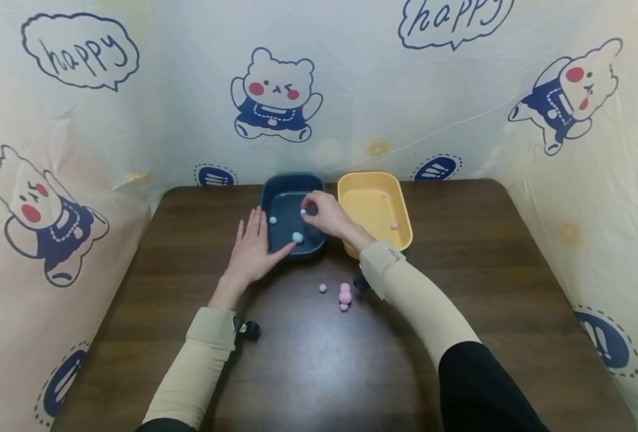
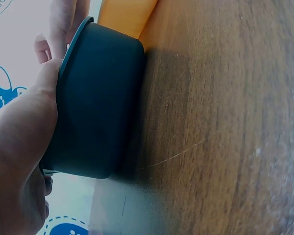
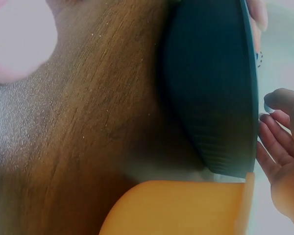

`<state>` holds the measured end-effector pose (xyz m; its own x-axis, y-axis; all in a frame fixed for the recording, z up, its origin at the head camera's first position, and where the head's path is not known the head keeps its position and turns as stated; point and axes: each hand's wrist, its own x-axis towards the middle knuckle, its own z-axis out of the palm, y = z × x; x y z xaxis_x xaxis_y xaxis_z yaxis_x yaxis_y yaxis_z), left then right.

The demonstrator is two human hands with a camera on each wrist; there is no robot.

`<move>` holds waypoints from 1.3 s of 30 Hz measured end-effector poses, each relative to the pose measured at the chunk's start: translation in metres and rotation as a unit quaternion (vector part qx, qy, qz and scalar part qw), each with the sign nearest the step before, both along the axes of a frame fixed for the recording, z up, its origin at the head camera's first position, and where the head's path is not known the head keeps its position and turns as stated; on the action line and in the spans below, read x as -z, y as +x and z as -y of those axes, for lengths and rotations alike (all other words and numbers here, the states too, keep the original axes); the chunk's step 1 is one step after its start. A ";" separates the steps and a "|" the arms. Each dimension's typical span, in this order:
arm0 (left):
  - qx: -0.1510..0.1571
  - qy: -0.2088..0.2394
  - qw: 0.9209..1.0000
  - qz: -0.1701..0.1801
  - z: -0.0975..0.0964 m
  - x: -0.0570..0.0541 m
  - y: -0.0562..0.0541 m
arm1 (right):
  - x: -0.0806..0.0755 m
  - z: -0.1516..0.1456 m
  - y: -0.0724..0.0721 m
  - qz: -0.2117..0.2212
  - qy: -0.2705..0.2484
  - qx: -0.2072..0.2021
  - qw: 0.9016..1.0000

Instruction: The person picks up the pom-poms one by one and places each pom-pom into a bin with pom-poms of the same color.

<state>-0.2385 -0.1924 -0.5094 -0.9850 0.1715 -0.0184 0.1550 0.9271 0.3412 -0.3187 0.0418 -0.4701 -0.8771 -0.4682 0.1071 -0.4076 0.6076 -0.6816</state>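
My right hand (image 1: pixel 327 215) is over the right side of a dark blue tray (image 1: pixel 293 257), pinching a small light blue ball (image 1: pixel 303 212) between thumb and fingertips. In the right wrist view, that same ball shows at the fingertips, above the tray's rim. My left hand (image 1: pixel 250 249) rests along the tray's left edge, its fingers straight and the thumb stretched over the near rim. Inside the tray lie a small light blue ball (image 1: pixel 273 220) and a larger light blue piece (image 1: pixel 297 237) close to the left thumb.
Right of the blue tray stands a yellow tray (image 1: pixel 370 207) with a pink ball (image 1: pixel 394 225) and a smaller pink one (image 1: pixel 384 194) inside. On the brown table (image 1: pixel 319 372), nearer me, lie a single pink ball (image 1: pixel 322 288) and a row of pink balls (image 1: pixel 345 297). A printed curtain hangs behind.
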 end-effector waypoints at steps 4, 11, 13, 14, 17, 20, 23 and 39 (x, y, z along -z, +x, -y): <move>0.002 0.000 1.000 0.001 0.000 0.001 0.000 | 0.003 0.002 -0.001 0.006 -0.005 0.004 1.000; 0.001 -0.002 1.000 -0.004 0.000 0.000 0.000 | 0.006 0.009 -0.004 0.012 -0.002 0.011 1.000; 0.000 -0.001 1.000 -0.003 0.000 0.000 0.000 | 0.007 0.012 -0.004 0.012 0.001 0.013 1.000; 0.000 -0.001 1.000 -0.002 0.001 0.000 0.000 | 0.008 0.013 -0.005 0.012 0.001 0.013 1.000; 0.000 -0.002 1.000 -0.003 0.001 0.000 0.001 | 0.012 0.017 -0.005 0.010 0.006 0.010 1.000; 0.001 -0.003 1.000 -0.004 0.001 0.000 0.002 | 0.014 0.018 -0.004 0.011 0.005 0.009 1.000; 0.002 -0.003 1.000 -0.003 0.001 0.001 0.002 | 0.015 0.018 -0.004 0.010 -0.002 0.011 1.000; 0.002 0.002 1.000 -0.002 0.002 0.002 0.002 | 0.002 -0.020 0.009 -0.024 -0.021 0.016 0.999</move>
<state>-0.2363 -0.1941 -0.5115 -0.9843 0.1760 -0.0138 0.1607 0.9252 0.3439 -0.3095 0.0618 -0.4717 -0.8847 -0.4344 0.1689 -0.4220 0.5925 -0.6862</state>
